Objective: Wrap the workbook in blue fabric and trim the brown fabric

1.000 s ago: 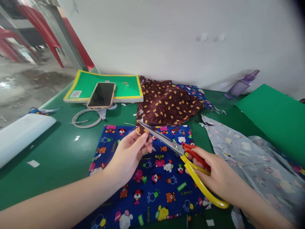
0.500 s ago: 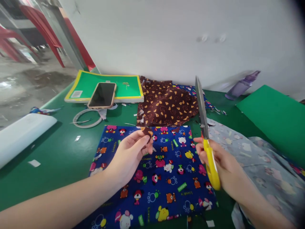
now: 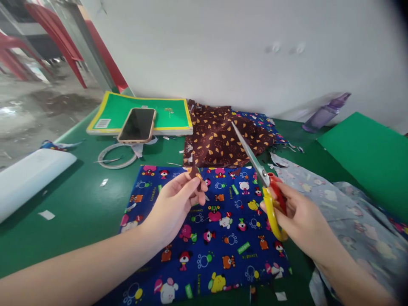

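Note:
My left hand (image 3: 174, 204) pinches a small scrap of brown patterned fabric (image 3: 194, 173) above a blue cartoon-print cloth (image 3: 207, 238) spread on the green table (image 3: 73, 204). In my right hand (image 3: 299, 219) are scissors (image 3: 264, 180) with red and yellow handles. Their closed blades point up and to the left, over the brown patterned cloth (image 3: 219, 136) that lies behind the blue one. The blade tip is well clear of the scrap.
A phone (image 3: 137, 124) lies on a green and yellow book (image 3: 140, 112) at the back left, with a tape ring (image 3: 116, 156) in front of it. Grey printed fabric (image 3: 338, 212) lies right. A purple bottle (image 3: 325, 112) and green sheet (image 3: 366, 153) are far right. A white object (image 3: 28, 176) lies left.
The scissors left the scrap, swung upright to the right, and now tilt back toward the left. My left hand keeps the scrap in nearly the same place.

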